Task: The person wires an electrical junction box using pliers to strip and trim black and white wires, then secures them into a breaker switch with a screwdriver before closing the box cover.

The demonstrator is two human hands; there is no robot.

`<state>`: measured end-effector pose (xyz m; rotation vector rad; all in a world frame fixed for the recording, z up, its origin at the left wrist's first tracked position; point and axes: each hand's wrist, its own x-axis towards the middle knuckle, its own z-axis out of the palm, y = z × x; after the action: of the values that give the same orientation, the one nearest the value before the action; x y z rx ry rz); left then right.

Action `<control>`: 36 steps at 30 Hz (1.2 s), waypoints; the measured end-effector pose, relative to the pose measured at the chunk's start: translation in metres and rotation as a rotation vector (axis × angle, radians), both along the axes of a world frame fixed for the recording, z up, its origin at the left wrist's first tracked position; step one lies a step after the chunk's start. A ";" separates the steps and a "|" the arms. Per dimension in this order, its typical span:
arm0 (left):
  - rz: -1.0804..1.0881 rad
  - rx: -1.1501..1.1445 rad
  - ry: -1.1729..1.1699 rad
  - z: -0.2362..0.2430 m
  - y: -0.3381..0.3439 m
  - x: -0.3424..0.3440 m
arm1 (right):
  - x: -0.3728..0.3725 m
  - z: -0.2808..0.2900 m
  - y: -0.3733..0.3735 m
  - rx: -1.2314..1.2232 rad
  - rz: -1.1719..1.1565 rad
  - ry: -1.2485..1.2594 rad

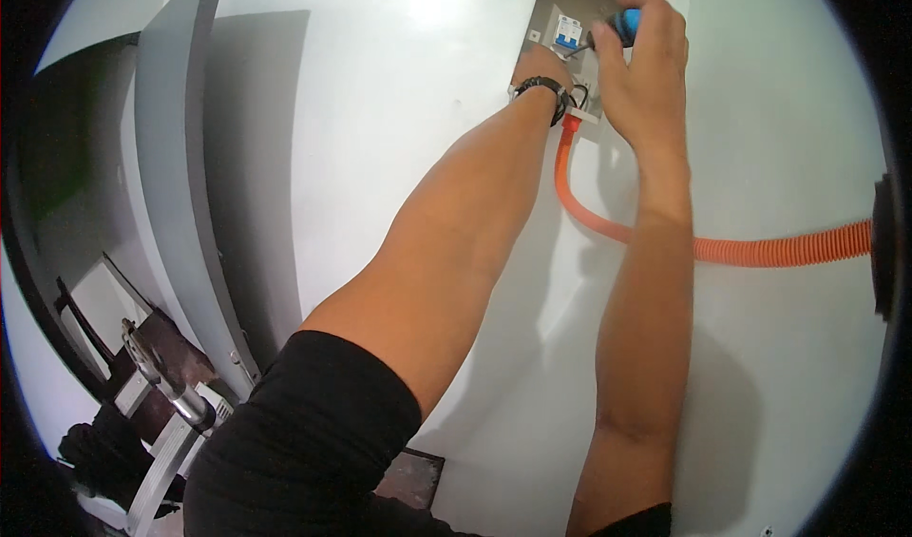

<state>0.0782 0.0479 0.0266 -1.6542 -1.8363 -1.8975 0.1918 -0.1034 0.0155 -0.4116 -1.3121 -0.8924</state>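
In my right hand [646,81] is a screwdriver [626,26] with a blue and black handle, my fingers wrapped round it. Its thin shaft points left and down, toward the lower end of a white circuit breaker [568,33] with blue parts. The breaker sits inside a small open wall box [546,14]. My left hand [543,66] reaches into the box just below the breaker, a dark bracelet on its wrist; its fingers are hidden. Dark wires [580,93] loop beside that wrist, above where an orange corrugated conduit [563,162] meets the box's lower edge.
The conduit curves down and right behind my right forearm to a dark fitting [883,247] at the right edge. A grey upright panel [176,138] stands at left. Below it are a silver metal tool-like object [180,396] and a black bundle [104,451].
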 end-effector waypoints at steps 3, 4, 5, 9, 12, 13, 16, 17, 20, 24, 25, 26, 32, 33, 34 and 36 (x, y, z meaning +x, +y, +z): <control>0.068 0.027 0.019 -0.001 0.011 -0.010 | -0.005 -0.002 -0.007 -0.165 0.425 -0.316; 0.013 -0.033 0.049 0.001 0.009 -0.014 | -0.006 -0.005 -0.001 -0.128 0.255 -0.200; -0.002 -0.039 0.023 -0.001 0.004 -0.011 | -0.007 -0.008 0.002 -0.088 0.066 -0.100; -0.061 -0.006 -0.046 -0.002 0.000 -0.015 | -0.021 -0.008 -0.007 -0.132 0.063 -0.041; -0.006 0.004 -0.014 -0.008 -0.004 -0.007 | -0.004 -0.008 -0.005 -0.170 0.155 -0.201; -0.019 0.007 -0.015 -0.007 -0.005 -0.008 | -0.005 -0.008 -0.007 -0.168 0.141 -0.201; -0.083 -0.031 -0.008 -0.002 -0.004 -0.006 | -0.005 -0.010 -0.014 -0.140 -0.087 -0.105; -0.093 -0.025 -0.004 0.002 -0.004 -0.005 | -0.002 -0.010 -0.017 -0.205 -0.084 -0.009; -0.016 -0.069 0.121 0.001 0.001 -0.002 | 0.003 -0.007 -0.023 -0.304 -0.138 0.046; -0.156 0.099 0.136 -0.007 -0.004 -0.011 | 0.008 0.019 -0.023 -0.269 -0.382 -0.145; -0.173 0.099 0.145 -0.012 0.000 -0.013 | 0.009 0.027 -0.026 -0.308 -0.462 -0.206; -0.122 0.222 0.115 -0.021 0.008 -0.016 | 0.003 0.030 -0.036 -0.405 -0.515 -0.225; -0.165 0.440 0.347 -0.039 0.017 -0.033 | -0.005 0.040 -0.058 -0.305 -0.865 -0.601; -0.163 0.436 0.374 -0.036 0.017 -0.033 | -0.005 0.040 -0.058 -0.270 -0.924 -0.698; -0.095 0.454 0.390 -0.035 0.016 -0.030 | -0.012 0.041 -0.070 -0.282 -0.938 -0.704; -0.087 0.452 0.327 -0.033 0.020 -0.027 | -0.030 0.044 -0.098 -0.404 -1.046 -0.695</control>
<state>0.0508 0.0675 -0.0059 -1.7630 -1.1334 -1.7641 0.1618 -0.2012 0.0600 -1.2513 -1.9486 -1.7378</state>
